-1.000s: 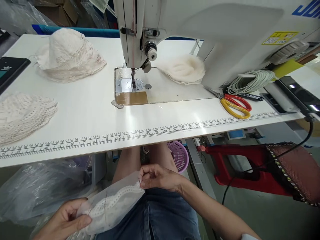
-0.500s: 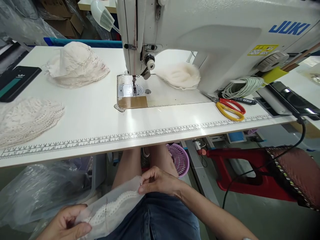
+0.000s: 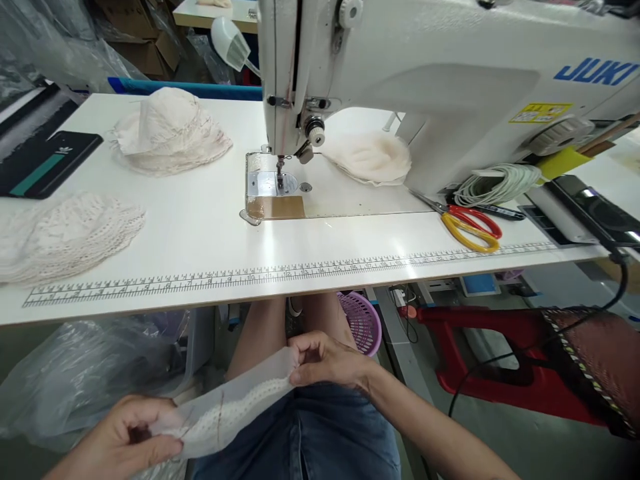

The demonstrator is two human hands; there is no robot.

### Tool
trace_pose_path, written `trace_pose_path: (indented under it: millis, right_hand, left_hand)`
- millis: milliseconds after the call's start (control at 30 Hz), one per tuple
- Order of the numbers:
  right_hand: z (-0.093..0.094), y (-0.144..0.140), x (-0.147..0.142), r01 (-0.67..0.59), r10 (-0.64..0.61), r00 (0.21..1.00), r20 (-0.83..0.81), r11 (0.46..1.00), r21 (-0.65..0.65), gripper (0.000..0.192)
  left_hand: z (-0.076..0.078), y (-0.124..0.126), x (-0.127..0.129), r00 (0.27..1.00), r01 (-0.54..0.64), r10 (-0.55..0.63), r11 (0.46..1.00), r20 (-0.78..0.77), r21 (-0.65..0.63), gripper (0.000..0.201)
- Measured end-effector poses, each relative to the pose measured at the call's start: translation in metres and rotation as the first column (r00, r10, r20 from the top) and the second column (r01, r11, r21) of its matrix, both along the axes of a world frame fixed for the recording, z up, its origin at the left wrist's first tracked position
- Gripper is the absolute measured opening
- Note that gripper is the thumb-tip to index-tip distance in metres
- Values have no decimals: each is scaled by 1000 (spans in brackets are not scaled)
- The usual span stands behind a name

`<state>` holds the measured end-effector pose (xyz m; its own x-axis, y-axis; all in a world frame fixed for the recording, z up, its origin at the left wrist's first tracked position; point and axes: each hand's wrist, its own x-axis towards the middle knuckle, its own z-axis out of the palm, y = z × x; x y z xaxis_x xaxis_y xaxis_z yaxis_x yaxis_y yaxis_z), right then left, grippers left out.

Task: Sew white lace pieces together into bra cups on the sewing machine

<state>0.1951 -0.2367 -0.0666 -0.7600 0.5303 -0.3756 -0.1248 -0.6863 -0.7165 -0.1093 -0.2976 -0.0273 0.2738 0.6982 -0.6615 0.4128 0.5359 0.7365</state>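
Note:
A strip of sheer white fabric with a scalloped lace edging (image 3: 235, 412) is stretched over my lap, below the table edge. My left hand (image 3: 127, 433) pinches its lower left end between thumb and fingers. At the upper right end, my right hand (image 3: 327, 360) grips it the same way. A thin dark line of thread crosses the fabric near its middle. Beyond the table edge stands a white sewing machine (image 3: 450, 80), its presser foot (image 3: 280, 177) above the metal needle plate, with no fabric under it.
Lace pieces lie in a near-left pile (image 3: 75, 233) and a far-left pile (image 3: 170, 133). A cream fabric piece (image 3: 375, 157) rests under the machine arm. Scissors (image 3: 470, 230) and coiled cord (image 3: 497, 183) sit at right. A purple basket (image 3: 367, 323) and red stool (image 3: 500, 373) stand below.
The fabric strip is drawn straighter and flatter between my hands, and its left end has risen slightly. The head view has shifted, so the table and machine appear farther right.

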Motion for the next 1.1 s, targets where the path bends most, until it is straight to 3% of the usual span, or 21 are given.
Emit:
trace_pose_path:
  millis: [233,367,567,800,900,967,1100]
  right_hand:
    - [-2,8,11,-28,28,1000,-10,1000,5,33]
    - [5,8,11,-156,150,986,76,985,75,43]
    - [4,8,2,-242,203,966,160,929,281,29]
    - [6,17,1,-379,299,920,252,841,386,32]
    - [8,16,-8,-373,292,927,236,798,474,31]
    - [9,16,-14,-345,284,939,196,801,490,30]
    - [13,18,-17,-319,290,948,132,861,397,34]
  left_hand:
    - [13,26,27,990,122,-116,989,82,-80,11]
    - [14,35,37,977,155,-132,979,168,-133,10]
    - [21,41,43,979,159,-135,975,154,-154,8]
    - [23,45,49,970,196,-170,970,175,-145,10]
    - [23,48,54,964,229,-209,967,164,-109,9]
    - [24,49,56,959,239,-218,966,181,-103,9]
    - [23,51,56,957,228,-200,966,210,-119,10]
